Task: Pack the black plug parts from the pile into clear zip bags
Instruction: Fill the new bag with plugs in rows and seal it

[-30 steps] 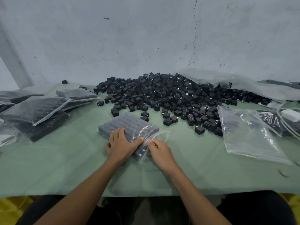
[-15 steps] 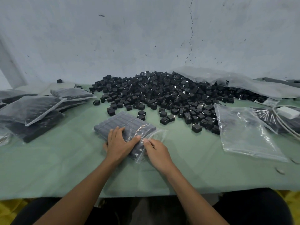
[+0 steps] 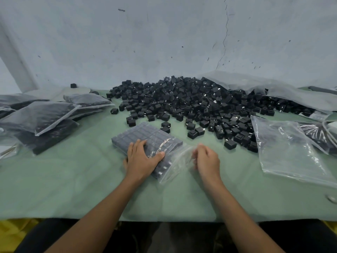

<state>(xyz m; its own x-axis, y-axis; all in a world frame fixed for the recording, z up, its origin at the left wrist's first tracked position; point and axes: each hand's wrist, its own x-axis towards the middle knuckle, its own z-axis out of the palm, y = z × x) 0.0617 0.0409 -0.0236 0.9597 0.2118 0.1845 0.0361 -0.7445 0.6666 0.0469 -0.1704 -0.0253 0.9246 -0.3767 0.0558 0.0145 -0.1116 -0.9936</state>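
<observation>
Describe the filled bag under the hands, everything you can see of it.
The filled zip bag is clear plastic holding black plug parts in tidy rows, a flat block. It lies askew on the green table cover, before the pile. The left hand presses flat on its near end; the right hand, fingers curled, is at its loose, empty mouth; blur hides any grip.

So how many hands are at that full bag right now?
2. The left hand presses flat on the full bag; the right hand is at its clear mouth, too blurred to tell a pinch.
</observation>
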